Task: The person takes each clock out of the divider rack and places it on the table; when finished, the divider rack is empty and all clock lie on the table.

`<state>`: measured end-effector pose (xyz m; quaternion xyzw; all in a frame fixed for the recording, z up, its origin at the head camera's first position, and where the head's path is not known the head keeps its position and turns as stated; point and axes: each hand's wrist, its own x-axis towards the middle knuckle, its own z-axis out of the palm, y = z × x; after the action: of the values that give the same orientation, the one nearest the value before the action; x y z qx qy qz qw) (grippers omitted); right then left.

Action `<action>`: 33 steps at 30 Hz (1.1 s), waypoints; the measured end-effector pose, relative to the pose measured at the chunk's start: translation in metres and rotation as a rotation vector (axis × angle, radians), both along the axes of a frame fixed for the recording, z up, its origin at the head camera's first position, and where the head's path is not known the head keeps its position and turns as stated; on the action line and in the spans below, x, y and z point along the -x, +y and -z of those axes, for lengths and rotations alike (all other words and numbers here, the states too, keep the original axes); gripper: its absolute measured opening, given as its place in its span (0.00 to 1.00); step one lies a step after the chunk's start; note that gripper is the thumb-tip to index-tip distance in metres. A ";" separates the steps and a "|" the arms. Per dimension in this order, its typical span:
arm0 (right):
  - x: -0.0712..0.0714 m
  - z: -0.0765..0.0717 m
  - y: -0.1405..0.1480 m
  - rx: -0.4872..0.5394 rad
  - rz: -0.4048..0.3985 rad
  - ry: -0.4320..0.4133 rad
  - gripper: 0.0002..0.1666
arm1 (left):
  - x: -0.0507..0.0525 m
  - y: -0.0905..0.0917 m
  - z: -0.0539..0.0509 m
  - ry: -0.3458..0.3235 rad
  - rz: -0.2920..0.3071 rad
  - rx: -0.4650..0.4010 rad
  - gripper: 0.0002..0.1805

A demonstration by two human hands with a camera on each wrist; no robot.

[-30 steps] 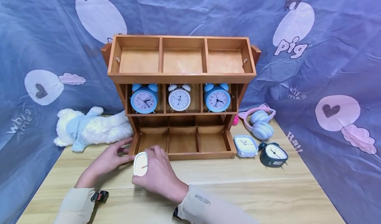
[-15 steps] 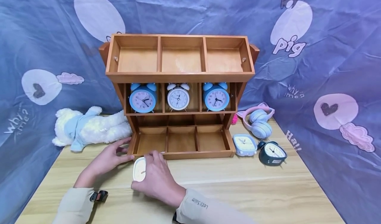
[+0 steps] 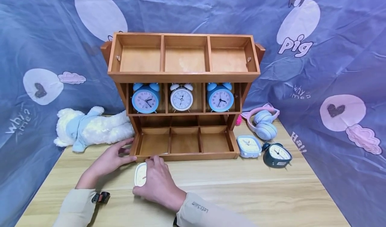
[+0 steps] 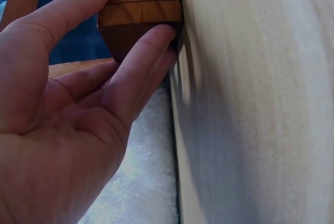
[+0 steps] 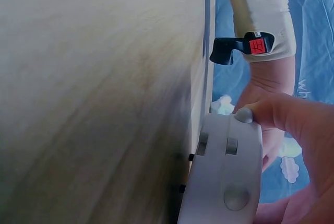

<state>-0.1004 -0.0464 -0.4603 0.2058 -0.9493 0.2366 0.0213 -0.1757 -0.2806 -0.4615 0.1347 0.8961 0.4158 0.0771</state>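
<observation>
My right hand (image 3: pixel 158 184) holds a small white alarm clock (image 3: pixel 140 175) low over the table, just in front of the shelf's left end; whether it touches the table cannot be told. Its pale face is partly covered by the hand. In the right wrist view, my thumb presses the rim of the clock (image 5: pixel 224 174), and a round button and small dark pegs show. My left hand (image 3: pixel 110 160) rests against the front left corner of the wooden shelf (image 3: pixel 187 157). Up close, the left thumb and fairly straight fingertips touch that corner (image 4: pixel 141 12).
Three twin-bell clocks, including a white one (image 3: pixel 181 99), stand in the middle tier. A white plush bear (image 3: pixel 96 128) lies at left. A light blue clock (image 3: pixel 249 146), a dark green clock (image 3: pixel 277 155) and cat-ear headphones (image 3: pixel 263 123) are at right.
My right hand has shifted slightly toward me with the white alarm clock, away from the shelf's front edge. My left hand keeps its place at the corner.
</observation>
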 end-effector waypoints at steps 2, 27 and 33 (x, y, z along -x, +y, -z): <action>0.000 0.000 0.000 -0.002 0.002 -0.013 0.54 | -0.001 0.000 0.000 -0.001 -0.002 -0.006 0.47; 0.000 0.002 0.002 -0.028 -0.002 0.016 0.53 | -0.001 -0.001 0.001 -0.004 -0.007 0.017 0.47; 0.002 -0.003 0.008 0.066 -0.025 0.031 0.45 | 0.000 0.000 0.001 0.010 0.001 0.020 0.46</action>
<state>-0.1021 -0.0387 -0.4573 0.2207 -0.9378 0.2650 0.0400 -0.1757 -0.2810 -0.4627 0.1364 0.9006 0.4060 0.0743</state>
